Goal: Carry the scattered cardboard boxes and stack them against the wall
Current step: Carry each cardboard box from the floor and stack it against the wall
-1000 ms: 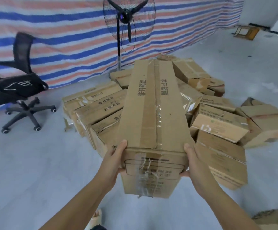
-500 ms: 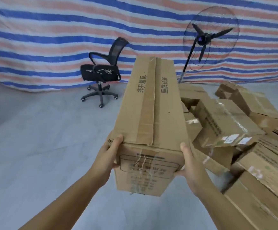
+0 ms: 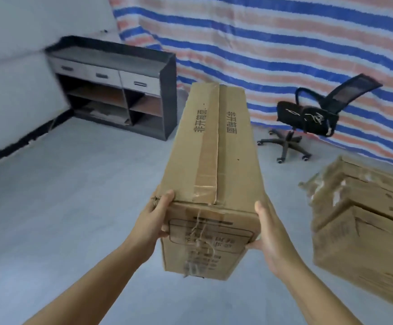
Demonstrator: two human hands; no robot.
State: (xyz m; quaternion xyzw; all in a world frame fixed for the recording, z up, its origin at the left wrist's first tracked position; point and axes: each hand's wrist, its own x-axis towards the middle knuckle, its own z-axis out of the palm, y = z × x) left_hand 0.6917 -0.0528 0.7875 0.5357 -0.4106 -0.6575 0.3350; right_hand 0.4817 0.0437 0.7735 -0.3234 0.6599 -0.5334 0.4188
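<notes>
**A:** Where's the box right now, and what are your hands doing?

**B:** You've got one long cardboard box (image 3: 214, 160) up off the floor (image 3: 62, 207), held out in front of you with its far end pointing toward the striped tarp (image 3: 284, 43). Your left hand (image 3: 152, 221) grips the near left corner, thumb up on the top edge. Your right hand (image 3: 271, 238) clamps the near right side, fingers wrapped underneath. So the two hands are apart, one on each side of the near end, both tight on the box.

**A:** Anything else around?

**B:** More stacked cardboard boxes (image 3: 366, 226) sit on the floor at your right, a bit blurry. A black office chair (image 3: 312, 116) stands by the tarp beyond them. Over left, a dark shelf unit with drawers (image 3: 120, 90) sits against the white wall (image 3: 15, 66) in the corner. The box's top flap has brown tape (image 3: 206, 165) down the seam.
</notes>
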